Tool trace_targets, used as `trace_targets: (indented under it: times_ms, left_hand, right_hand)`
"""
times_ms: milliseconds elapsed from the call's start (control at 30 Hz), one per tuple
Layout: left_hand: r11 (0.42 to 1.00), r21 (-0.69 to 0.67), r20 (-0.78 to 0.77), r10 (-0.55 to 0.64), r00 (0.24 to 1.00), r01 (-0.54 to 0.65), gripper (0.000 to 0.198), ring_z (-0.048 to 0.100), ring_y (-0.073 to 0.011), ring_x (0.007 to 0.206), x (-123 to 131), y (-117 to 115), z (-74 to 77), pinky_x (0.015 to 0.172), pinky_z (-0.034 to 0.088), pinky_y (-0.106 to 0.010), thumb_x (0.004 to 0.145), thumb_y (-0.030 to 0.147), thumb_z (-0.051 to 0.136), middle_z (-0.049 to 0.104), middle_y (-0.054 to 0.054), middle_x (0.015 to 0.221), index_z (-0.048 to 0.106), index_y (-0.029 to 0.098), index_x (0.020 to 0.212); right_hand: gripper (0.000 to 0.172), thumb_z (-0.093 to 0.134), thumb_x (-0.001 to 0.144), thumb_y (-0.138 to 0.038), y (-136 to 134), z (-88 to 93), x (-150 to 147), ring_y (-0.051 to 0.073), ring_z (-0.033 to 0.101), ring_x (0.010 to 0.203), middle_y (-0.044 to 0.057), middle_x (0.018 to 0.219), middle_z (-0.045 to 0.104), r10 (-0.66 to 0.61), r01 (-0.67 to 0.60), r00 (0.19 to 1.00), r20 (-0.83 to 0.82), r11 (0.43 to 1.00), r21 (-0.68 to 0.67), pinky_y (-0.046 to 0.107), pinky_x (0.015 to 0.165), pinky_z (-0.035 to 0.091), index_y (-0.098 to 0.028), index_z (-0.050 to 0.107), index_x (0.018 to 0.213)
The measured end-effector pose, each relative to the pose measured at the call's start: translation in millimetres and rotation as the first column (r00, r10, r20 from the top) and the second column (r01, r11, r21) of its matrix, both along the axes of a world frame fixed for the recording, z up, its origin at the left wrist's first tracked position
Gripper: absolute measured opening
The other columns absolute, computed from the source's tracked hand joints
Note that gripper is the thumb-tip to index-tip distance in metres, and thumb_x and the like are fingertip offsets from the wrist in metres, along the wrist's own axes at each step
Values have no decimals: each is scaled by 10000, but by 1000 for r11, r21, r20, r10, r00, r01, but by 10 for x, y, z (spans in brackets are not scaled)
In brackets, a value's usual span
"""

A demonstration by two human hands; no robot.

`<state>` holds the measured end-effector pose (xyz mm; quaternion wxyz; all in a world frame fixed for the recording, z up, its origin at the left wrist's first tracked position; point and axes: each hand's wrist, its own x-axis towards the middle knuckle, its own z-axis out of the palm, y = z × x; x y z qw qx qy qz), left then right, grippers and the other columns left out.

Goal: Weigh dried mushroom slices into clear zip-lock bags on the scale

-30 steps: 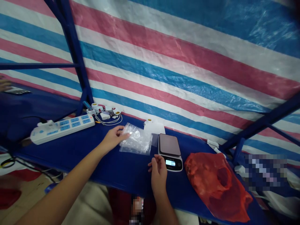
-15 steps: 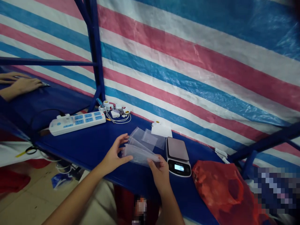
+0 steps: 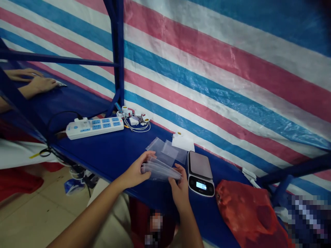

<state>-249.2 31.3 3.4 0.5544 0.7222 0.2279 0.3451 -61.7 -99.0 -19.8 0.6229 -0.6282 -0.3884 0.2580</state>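
"Since both hands are on them, how would those clear plastic bags [image 3: 160, 171] handle?"

"Light and limp, I'd judge, and slick enough for the layers to slide over one another. The film probably creases easily, so a gentle pinch at the two ends suits it best."

"Where are they, and how is the grip?"

"They form a loosely fanned bunch above the near part of the blue worktop [image 3: 111, 151]. The left hand [image 3: 141, 170] has one end between thumb and fingers; the right hand [image 3: 180, 184] pinches the opposite end."

"And the pose?"

"The left forearm [image 3: 95, 203] slants in from the lower left, while the right forearm [image 3: 190, 224] rises more steeply. The hands face each other, thumbs on the near side, fingertips on the far side."

"What lies around and beyond?"

"A crumpled red bag [image 3: 245, 210] rests to the right. Near the right hand stands a digital scale [image 3: 200, 165], display lit, figures too small to read. Past the bunch, more flat bags [image 3: 161, 150] lie overlapping. Farther back are a power strip [image 3: 95, 127] and tangled chargers [image 3: 134, 120], then striped sheeting [image 3: 168, 51]. Off to the far left are another person's hands [image 3: 42, 84]."
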Motion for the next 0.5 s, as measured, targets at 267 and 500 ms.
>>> trace_targets:
  times_ms: [267, 500]
  left_hand:
    - [991, -112, 26, -65, 998, 68, 839, 614, -225, 1076, 51, -35, 21, 761, 530, -273, 693, 122, 645, 568, -121, 1263, 338, 240, 1465]
    - [994, -109, 30, 32, 999, -29, 826, 571, -131, 862, 166, -91, -27, 638, 480, -199, 638, 98, 606, 525, -56, 1148, 387, 264, 1417]
  right_hand:
    - [520, 674, 825, -282, -11, -9, -15, 209, 637, 996, 62, 1115, 635, 35, -35, 999, -39, 999, -11, 366, 911, 508, -225, 520, 1318]
    - [592, 692, 774, -261, -22, -11, -28, 211, 645, 955, 52, 1063, 633, 12, -9, 992, -125, 1000, 26, 349, 851, 528, -236, 494, 1330]
